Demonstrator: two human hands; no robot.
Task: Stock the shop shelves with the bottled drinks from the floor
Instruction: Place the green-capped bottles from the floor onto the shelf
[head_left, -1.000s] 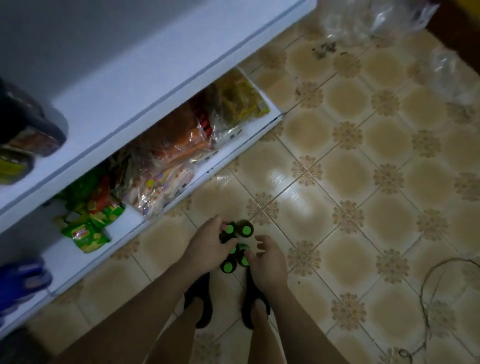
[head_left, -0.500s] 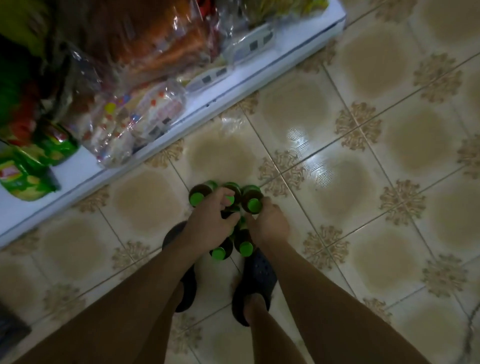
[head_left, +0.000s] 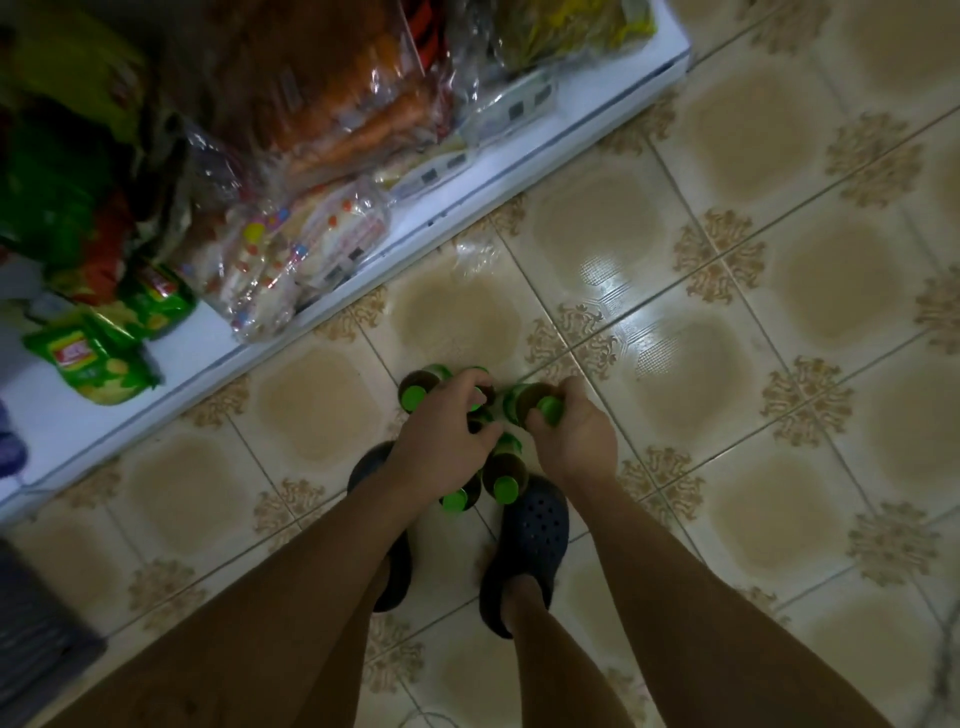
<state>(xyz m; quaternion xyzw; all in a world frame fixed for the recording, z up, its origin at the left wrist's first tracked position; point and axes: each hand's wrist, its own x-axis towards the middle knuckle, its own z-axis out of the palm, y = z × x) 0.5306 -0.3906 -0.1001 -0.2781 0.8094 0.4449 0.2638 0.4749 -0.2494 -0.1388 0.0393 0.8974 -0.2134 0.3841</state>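
Dark brown plastic drink bottles with bright green screw caps (head_left: 470, 441): clustered upright on the floor just ahead of the feet, about five caps countable, more possibly hidden under the hands.

Left hand (head_left: 447, 447) draped over the cluster's middle, fingers curled among the necks; exact bottles gripped not resolvable. Right hand (head_left: 574, 441) now wrapped round the neck of the right-most green-capped bottle (head_left: 540, 408), cap poking out past the fingers. Half a second ago that hand only rested beside the cluster, so grip newly made. Bottle looks slightly tipped, but lifted or not: cannot tell.

View much closer than a second ago: bent further down, reach finished, pick-up stage.

Dark blue perforated clogs (head_left: 527, 540) right behind the cluster, touching or nearly so. Beige patterned glossy floor tiles (head_left: 727, 364) all round. White bottom shelf board (head_left: 395, 244) near, up-left, packed with clear-wrapped orange and yellow snack packs (head_left: 332, 119) and green crisp bags (head_left: 91, 358).

Judgement: nothing stocked from this cluster yet; bottom shelf looks full, so likely destination higher, out of view. Risk: neighbours toppling during multi-bottle lift.
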